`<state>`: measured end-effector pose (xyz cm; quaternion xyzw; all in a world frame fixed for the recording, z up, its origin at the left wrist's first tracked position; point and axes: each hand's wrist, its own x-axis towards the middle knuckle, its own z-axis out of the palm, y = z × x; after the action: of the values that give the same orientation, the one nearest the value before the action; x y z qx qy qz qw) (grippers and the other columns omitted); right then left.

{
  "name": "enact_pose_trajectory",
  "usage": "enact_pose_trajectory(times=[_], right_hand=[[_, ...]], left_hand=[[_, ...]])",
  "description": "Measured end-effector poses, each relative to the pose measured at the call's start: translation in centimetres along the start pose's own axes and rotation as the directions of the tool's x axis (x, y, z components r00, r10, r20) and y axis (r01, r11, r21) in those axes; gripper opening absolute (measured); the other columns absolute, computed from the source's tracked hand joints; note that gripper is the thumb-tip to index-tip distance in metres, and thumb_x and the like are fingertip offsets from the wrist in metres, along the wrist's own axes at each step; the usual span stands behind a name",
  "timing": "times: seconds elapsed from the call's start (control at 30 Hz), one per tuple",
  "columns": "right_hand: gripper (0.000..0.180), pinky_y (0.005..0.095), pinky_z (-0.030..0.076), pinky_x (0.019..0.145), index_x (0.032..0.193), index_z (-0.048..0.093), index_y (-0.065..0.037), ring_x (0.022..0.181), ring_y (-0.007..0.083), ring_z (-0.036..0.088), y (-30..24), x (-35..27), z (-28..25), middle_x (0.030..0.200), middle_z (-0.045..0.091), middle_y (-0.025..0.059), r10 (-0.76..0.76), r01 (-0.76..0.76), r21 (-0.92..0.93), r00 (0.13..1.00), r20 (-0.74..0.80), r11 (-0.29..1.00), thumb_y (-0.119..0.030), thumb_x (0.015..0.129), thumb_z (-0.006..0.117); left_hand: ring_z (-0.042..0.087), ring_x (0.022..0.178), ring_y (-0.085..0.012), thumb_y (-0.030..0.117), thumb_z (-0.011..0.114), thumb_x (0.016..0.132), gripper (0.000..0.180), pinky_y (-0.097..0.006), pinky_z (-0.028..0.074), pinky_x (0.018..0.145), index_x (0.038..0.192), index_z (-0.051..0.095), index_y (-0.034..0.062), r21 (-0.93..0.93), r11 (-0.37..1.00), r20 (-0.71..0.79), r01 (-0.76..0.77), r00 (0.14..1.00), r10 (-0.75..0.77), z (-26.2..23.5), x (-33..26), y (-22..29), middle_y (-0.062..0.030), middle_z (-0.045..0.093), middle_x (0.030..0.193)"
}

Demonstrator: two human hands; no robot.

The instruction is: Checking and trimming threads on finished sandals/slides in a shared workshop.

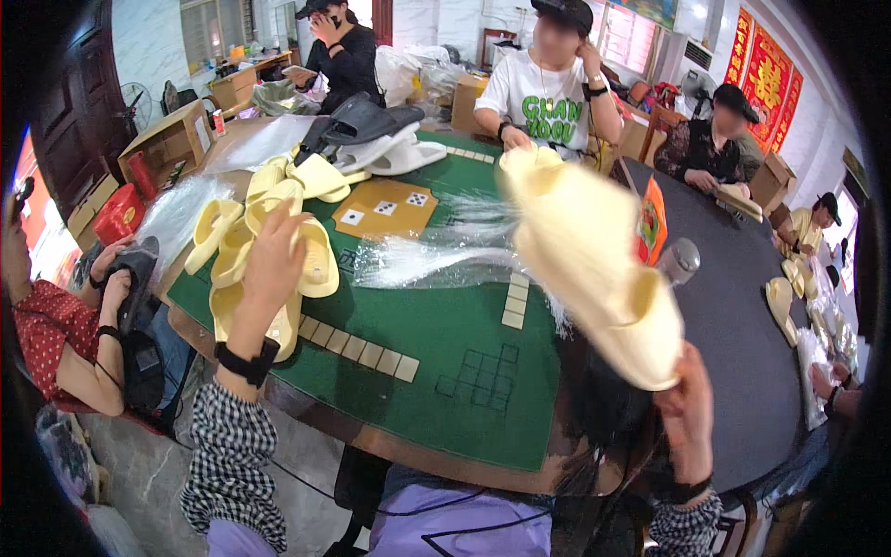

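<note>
In the head view, your two hands are well apart. Your right hand [685,399] is clamped on the near end of blurred, pale-yellow moulded slippers [599,251], held up above the right part of the green-topped table [427,320]. Your left hand [274,263] is at a cluster of yellow slip-on slippers [320,265]; whether it grips one, I cannot tell. Clear plastic bags [436,264] lie between.

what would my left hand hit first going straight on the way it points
The left hand would likely meet a pale yellow slipper just ahead of it first, though depth is unclear.
</note>
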<state>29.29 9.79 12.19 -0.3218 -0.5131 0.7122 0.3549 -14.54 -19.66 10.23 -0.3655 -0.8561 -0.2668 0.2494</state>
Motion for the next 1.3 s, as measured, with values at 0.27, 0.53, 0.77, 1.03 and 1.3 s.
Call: enact_pose_trajectory(times=[0.27, 0.53, 0.77, 1.03, 1.3], right_hand=[[0.032, 0.0173, 0.029, 0.05, 0.128, 0.038, -0.008, 0.064, 0.0015, 0.038, 12.3, -0.3, 3.7, 0.095, 0.054, 0.0, 0.176, -0.135, -0.209, 0.965, 0.195, 0.969, -0.012, 0.098, 0.049], [0.041, 0.0247, 0.049, 0.073, 0.129, 0.037, 0.002, 0.087, 0.0115, 0.061, 13.0, -1.1, 3.8, 0.105, 0.064, 0.0123, 0.024, 0.101, -0.413, 0.958, 0.286, 0.905, -0.005, 0.093, 0.056], [0.041, 0.0292, 0.052, 0.069, 0.125, 0.038, 0.003, 0.081, 0.0149, 0.065, 12.6, -0.7, 5.9, 0.096, 0.069, 0.0151, -0.034, 0.181, -0.448, 0.948, 0.315, 0.876, -0.006, 0.09, 0.058], [0.042, 0.0297, 0.051, 0.067, 0.126, 0.039, 0.003, 0.074, 0.014, 0.064, 12.1, -1.1, 7.0, 0.089, 0.069, 0.0146, -0.032, 0.195, -0.495, 0.947, 0.318, 0.847, -0.007, 0.09, 0.058], [0.031, 0.0275, 0.05, 0.074, 0.118, 0.054, 0.002, 0.085, 0.0146, 0.064, 11.6, 0.4, 1.9, 0.096, 0.067, 0.0113, -0.281, 0.298, -0.344, 0.955, 0.099, 0.891, -0.001, 0.087, 0.049]], left_hand=[[0.048, 0.129, -0.0356, 0.022, 0.059, 0.094, 0.047, -0.041, 0.038, 0.108, 0.137, 0.049, 0.0041, -0.494, 0.869, 0.302, -0.033, 0.931, 0.206, 3.3, -7.2, 12.8, -0.0204, 0.049, 0.138], [0.047, 0.119, -0.0446, 0.013, 0.068, 0.079, 0.078, -0.051, 0.046, 0.095, 0.148, 0.032, 0.0072, -0.098, 0.983, 0.283, -0.152, 0.943, 0.174, 8.4, -9.0, 13.8, -0.0256, 0.033, 0.147], [0.051, 0.115, -0.0382, 0.004, 0.061, 0.077, 0.068, -0.05, 0.046, 0.091, 0.141, 0.039, 0.0005, -0.006, 0.999, 0.229, -0.041, 0.973, 0.041, 7.7, -8.3, 12.8, -0.0194, 0.039, 0.145], [0.051, 0.115, -0.0377, 0.004, 0.055, 0.081, 0.052, -0.05, 0.044, 0.093, 0.133, 0.052, 0.0054, 0.003, 0.995, 0.198, 0.098, 0.976, -0.097, 7.0, -8.5, 12.1, -0.0181, 0.045, 0.142], [0.05, 0.117, -0.0384, -0.004, 0.055, 0.076, 0.053, -0.048, 0.041, 0.099, 0.128, 0.056, 0.006, 0.149, 0.98, -0.063, 0.134, 0.99, -0.126, 6.8, -8.1, 6.3, -0.0152, 0.053, 0.133]])
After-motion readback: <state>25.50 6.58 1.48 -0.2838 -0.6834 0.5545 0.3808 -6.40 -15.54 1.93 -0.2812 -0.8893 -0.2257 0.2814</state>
